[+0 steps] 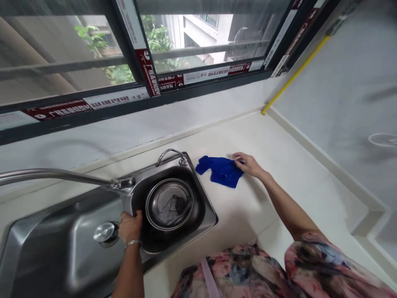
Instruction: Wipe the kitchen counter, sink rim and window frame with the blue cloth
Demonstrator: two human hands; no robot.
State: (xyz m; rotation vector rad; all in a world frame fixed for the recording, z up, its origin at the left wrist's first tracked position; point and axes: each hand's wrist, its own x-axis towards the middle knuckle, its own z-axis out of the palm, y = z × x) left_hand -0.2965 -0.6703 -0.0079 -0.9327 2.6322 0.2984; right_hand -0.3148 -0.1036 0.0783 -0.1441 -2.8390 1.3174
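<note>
My left hand (130, 227), with a bracelet at the wrist, is closed over the divider between the two bowls of the steel sink (212, 219). In the smaller right bowl sits a round metal pan (149, 203) with a crumpled, dark, see-through plastic bag (173, 209) lying in it. To the right of the sink a blue cloth (226, 169) lies loosely spread on the white counter. The thumb and fingers of my right hand (249, 164) pinch the cloth's right edge, which they partly hide.
A long faucet (77, 176) arches across the larger left bowl, where a drain plug (104, 231) shows. Behind the right bowl stands a small curved spout (169, 151). A dark window frame (186, 91) runs along the back, and a yellow pipe (296, 74) rises at the corner.
</note>
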